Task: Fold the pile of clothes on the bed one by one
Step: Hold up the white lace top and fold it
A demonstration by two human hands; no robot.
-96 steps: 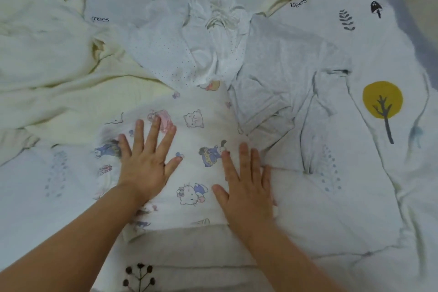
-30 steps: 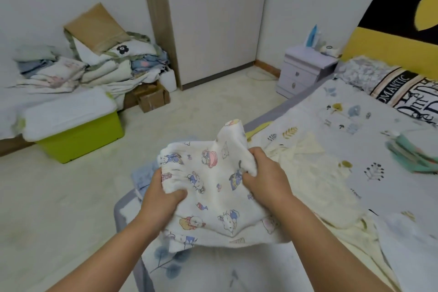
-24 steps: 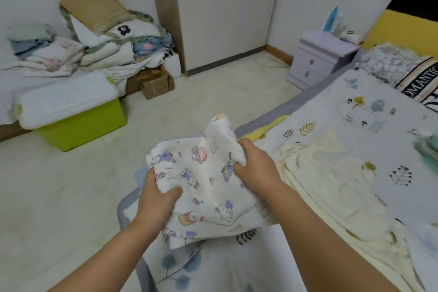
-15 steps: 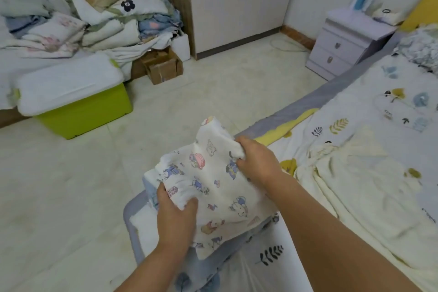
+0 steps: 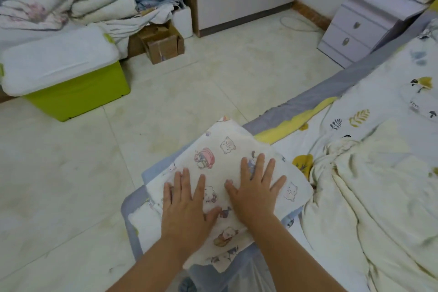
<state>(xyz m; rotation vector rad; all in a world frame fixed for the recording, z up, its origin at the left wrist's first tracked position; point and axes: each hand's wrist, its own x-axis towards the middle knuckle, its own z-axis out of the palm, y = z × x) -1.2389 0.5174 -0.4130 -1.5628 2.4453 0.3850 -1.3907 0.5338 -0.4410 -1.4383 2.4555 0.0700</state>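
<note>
Your left hand [image 5: 183,206] and right hand [image 5: 254,193] both lie flat, fingers straight and spread, pressing on a folded cartoon-print cloth [image 5: 227,149]. The cloth sits on the corner of the bed [image 5: 369,71], atop other folded pieces. A cream garment [image 5: 369,187] lies crumpled beside it, toward the bed's middle.

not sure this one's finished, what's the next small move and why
Probably lift both hands off and reach for the cream garment. The cartoon-print cloth already lies folded at the bed corner, with left hand and right hand pressing it flat.
</note>
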